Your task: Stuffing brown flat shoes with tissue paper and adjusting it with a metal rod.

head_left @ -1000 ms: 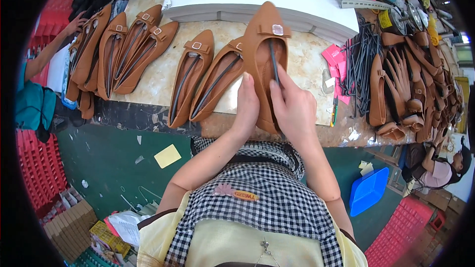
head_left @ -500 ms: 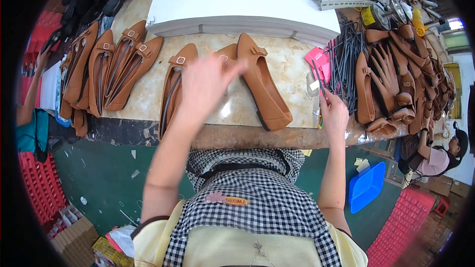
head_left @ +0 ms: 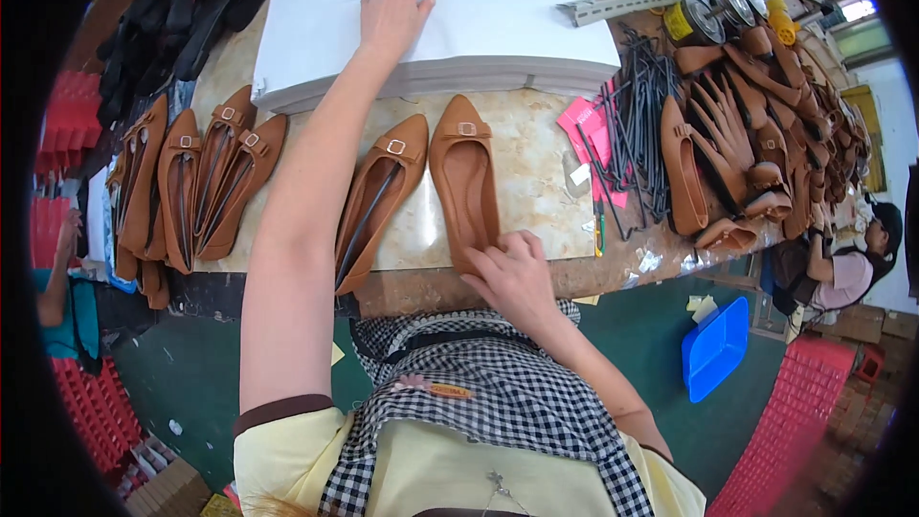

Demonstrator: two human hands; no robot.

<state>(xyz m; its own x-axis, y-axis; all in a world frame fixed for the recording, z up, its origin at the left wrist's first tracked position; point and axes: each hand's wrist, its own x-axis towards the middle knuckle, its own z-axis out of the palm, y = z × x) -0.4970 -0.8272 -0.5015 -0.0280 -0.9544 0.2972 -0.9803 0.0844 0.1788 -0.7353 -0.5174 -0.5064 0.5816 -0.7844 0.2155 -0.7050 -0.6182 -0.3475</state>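
Note:
My left hand [head_left: 394, 17] lies with fingers spread on top of a stack of large white sheets [head_left: 507, 10]. Below it, my right hand [head_left: 517, 278] is curled around the heel of a brown pointed flat shoe [head_left: 466, 172] with a bow and a square buckle. That shoe's insole is bare, its toe pointing away from me. Just to its left lies a matching flat shoe [head_left: 407, 148] with a black rod [head_left: 371, 206] set lengthwise inside it. My left forearm passes over the table left of this pair.
More brown flats with rods [head_left: 225, 182] stand at the left. Black rods [head_left: 643, 134] lie beside pink cards [head_left: 582, 124] at the right, with a heap of brown shoes [head_left: 766, 134] beyond. A blue bin [head_left: 716, 349] sits below. Other people are at both sides.
My left hand has gone from above the shoes out onto the white stack. My right hand has left a black rod and moved left to the shoe's heel. The shoes now lie closer together.

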